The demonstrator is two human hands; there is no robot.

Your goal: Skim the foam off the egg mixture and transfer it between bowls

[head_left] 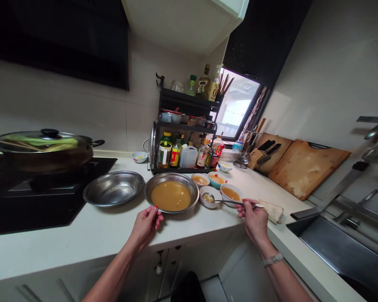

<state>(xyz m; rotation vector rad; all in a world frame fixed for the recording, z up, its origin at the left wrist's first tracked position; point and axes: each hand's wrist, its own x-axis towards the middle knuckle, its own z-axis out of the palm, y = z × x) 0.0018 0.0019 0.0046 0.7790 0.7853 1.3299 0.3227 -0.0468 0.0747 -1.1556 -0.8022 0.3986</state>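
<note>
- While the left hand (146, 224) sits at the front edge of the counter (82, 235), its thumb tip is right on the near rim of the big steel bowl (147, 191); the fingers are loosely curled, and whether they actually pinch the rim I can't tell
- That bowl stands mid-counter, straight ahead of the person, with a smooth yellow-brown liquid (171, 196) in it
- Over to the right hand (254, 216): fingers pinched around the handle end of a spoon (229, 201), held nearly level, and a watch (273, 259) on the wrist
- The spoon's scoop end lies inside a small white bowl (204, 203), which stands just beside the big bowl on its right
- Three more little bowls cluster near it, one with brown sauce (231, 193) right behind the spoon handle
- A folded cloth (272, 209) lies just beyond the right hand
- On the left, a shallow steel dish (113, 188) almost touches the big bowl
- Further left, a lidded wok (40, 149) with greens under the glass sits on the black stove (34, 201)
- Behind the bowls, a black rack (184, 100) packed with bottles and jars
- To the right, a wooden cutting board (305, 165) leans on the wall next to a knife block (261, 155), and the sink (343, 247) lies at the far right
</note>
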